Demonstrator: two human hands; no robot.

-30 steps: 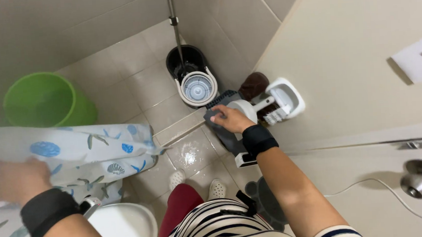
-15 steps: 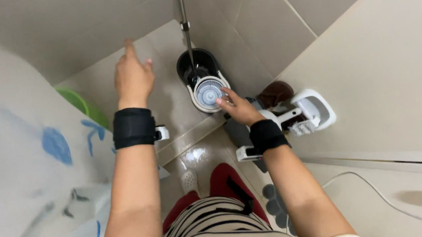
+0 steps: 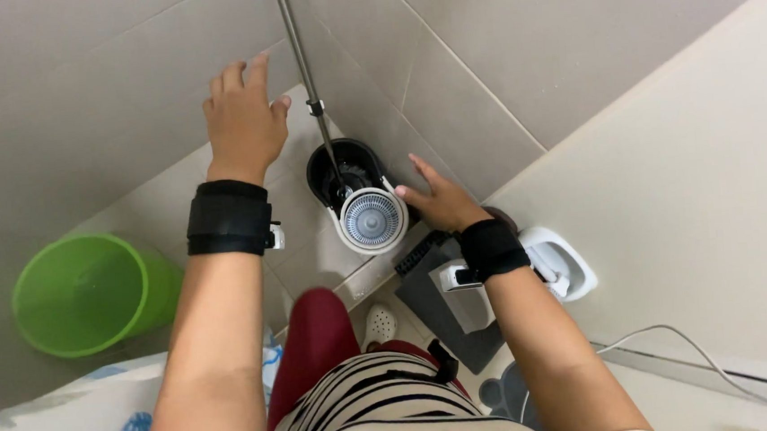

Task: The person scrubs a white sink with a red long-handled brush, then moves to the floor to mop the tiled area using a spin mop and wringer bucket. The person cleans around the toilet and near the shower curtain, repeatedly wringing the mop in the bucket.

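My left hand [image 3: 244, 117] is raised with its fingers spread, close to the left of a metal mop handle [image 3: 305, 77], not touching it. My right hand [image 3: 439, 201] is open, its fingers pointing toward the spin mop bucket [image 3: 355, 199], which is black with a white round spinner basket. Both wrists wear black bands. The mop handle runs down into the bucket's black well. Neither hand holds anything.
A green plastic bucket [image 3: 88, 295] stands on the tiled floor at the left. A white wall-mounted holder [image 3: 562, 261] and a dark grey cloth or mat [image 3: 448, 301] sit under my right forearm. A patterned shower curtain [image 3: 74, 426] lies at the lower left. Tiled walls close in on both sides.
The view has dropped and shifted left, bringing the green bucket back into sight. My left hand has come nearer to the mop handle. My right hand stays by the spin bucket.
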